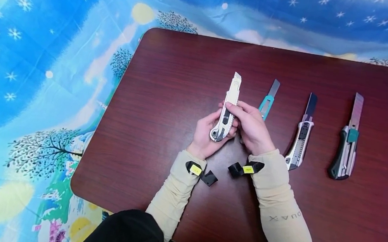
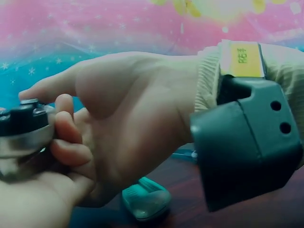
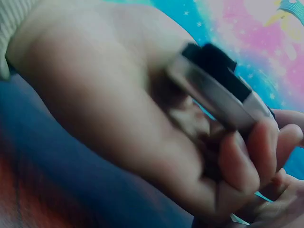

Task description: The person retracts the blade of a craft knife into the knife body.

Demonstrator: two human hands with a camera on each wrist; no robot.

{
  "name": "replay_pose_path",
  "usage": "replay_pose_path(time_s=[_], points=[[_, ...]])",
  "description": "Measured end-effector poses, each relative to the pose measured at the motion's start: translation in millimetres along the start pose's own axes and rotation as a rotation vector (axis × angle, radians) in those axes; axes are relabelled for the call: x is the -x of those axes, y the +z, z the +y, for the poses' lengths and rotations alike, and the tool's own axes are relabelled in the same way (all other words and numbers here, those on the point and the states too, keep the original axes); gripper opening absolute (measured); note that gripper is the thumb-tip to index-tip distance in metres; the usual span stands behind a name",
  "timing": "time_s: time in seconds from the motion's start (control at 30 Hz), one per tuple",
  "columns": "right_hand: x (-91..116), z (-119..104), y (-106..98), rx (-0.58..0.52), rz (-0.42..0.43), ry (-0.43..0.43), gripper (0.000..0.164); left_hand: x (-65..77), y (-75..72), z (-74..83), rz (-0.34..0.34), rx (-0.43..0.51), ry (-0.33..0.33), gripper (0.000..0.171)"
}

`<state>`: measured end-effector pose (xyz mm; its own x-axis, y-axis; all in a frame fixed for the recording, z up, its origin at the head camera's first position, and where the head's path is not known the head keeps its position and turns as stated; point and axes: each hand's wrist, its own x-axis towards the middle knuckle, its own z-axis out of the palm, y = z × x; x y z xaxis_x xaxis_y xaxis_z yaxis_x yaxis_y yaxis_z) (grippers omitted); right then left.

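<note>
Both hands hold a silver utility knife (image 1: pixel 225 118) with a black slider, raised over the table, its wide blade out and pointing away from the body. The left hand (image 1: pixel 204 137) grips the lower handle from the left. From the right, the right hand (image 1: pixel 254 128) holds the upper handle, its thumb lying across the front above the slider. In the left wrist view, the right hand (image 2: pixel 137 99) curls its fingers beside the knife's end (image 2: pixel 26 128). Seen in the right wrist view, the left hand (image 3: pixel 104 90) wraps the silver handle (image 3: pixel 213 95); some fingers are hidden.
A slim teal utility knife (image 1: pixel 266 106), partly covered by the right hand, lies on the dark red table (image 1: pixel 154 94). Farther right lie a silver-and-black utility knife (image 1: pixel 302 139) and a green-and-silver one (image 1: pixel 349 145), blades out. A printed blue cloth (image 1: pixel 62 65) surrounds the table.
</note>
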<state>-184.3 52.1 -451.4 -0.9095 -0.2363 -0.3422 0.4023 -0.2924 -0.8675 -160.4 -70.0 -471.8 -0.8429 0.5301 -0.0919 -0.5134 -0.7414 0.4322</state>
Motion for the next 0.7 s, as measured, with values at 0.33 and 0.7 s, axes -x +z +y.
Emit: replay_pose_path(time_s=[0.33,0.7], points=[[2,0,1,0.056,0.033,0.002,0.037,1.0,-0.3,0.6,-0.038,-0.006,0.031,0.032],[2,4,8,0.044,0.076,-0.013,0.036,0.8,0.9,-0.8,0.025,-0.081,0.067,0.035]])
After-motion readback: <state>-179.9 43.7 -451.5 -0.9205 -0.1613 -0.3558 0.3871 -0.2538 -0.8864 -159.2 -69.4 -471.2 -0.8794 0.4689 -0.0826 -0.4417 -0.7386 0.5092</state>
